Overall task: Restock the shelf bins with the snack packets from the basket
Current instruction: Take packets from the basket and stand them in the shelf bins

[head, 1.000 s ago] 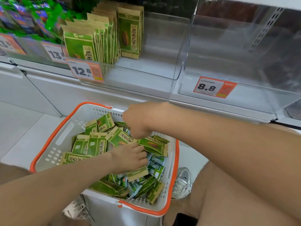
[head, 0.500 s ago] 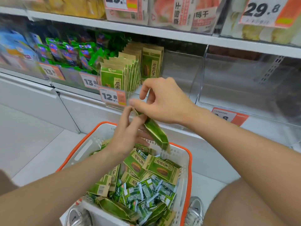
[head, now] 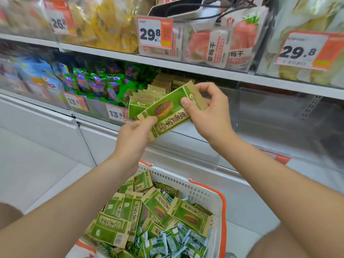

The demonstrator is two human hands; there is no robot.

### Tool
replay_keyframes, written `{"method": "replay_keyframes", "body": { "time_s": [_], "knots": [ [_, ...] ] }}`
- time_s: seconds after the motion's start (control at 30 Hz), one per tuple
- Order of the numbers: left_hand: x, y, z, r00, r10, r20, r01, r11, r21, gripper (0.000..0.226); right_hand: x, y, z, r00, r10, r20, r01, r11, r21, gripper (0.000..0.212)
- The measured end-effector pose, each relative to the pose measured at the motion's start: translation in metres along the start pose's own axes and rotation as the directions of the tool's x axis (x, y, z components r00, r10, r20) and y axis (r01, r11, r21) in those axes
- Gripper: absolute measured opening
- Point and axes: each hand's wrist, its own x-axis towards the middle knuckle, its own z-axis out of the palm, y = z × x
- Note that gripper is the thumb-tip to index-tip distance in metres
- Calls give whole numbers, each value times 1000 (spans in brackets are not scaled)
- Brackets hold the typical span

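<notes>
Packet is gripped at both ends by left hand and right hand | long axis tilted up-right | matching row in bin is seen just behind, leftward | left hand judged nearer

My single head camera looked forward and down, close behind the fingers, shelf bins beyond them, basket below them.

Basket near rim cut off by bottom edge; blue packs at shelf left end blurred; left hand fingers hidden behind held packet.
</notes>
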Motion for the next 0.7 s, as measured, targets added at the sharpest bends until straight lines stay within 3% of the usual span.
{"method": "replay_keyframes", "body": {
  "time_s": [0.07, 0.2, 0.23, 0.33, 0.47, 0.63, 0.7],
  "knots": [
    [-1, 0, 3, 995, 98, -15, -97, 994, 58, 23, 6, -3, -2, 998, 17, 55, -17, 1000, 11, 22],
    [0, -3, 5, 969, 243, -33, -232, 952, 202, 55, 18, -6, -12, 977, 35, 211, -41, 999, 23, 14],
    [2, -3, 6, 964, 265, 14, -263, 945, 193, 53, 19, -6, -14, 967, 38, 253, -40, 999, 6, 13],
    [1, 0, 12, 941, 235, 245, -246, 969, 13, 26, 14, -4, -10, 958, 106, 265, -133, 987, 85, 23],
    [10, -5, 16, 964, 165, 210, -131, 977, -167, 26, 12, -5, 1, 898, 360, 252, -407, 898, 166, 29],
    [19, -3, 18, 959, 212, 187, -184, 970, -158, 25, 19, 2, -3, 827, 372, 421, -393, 919, -40, 22],
    [27, -1, 17, 938, 315, 144, -319, 948, 2, 27, 24, 5, -1, 885, 285, 369, -302, 953, -10, 23]
  ]
}}
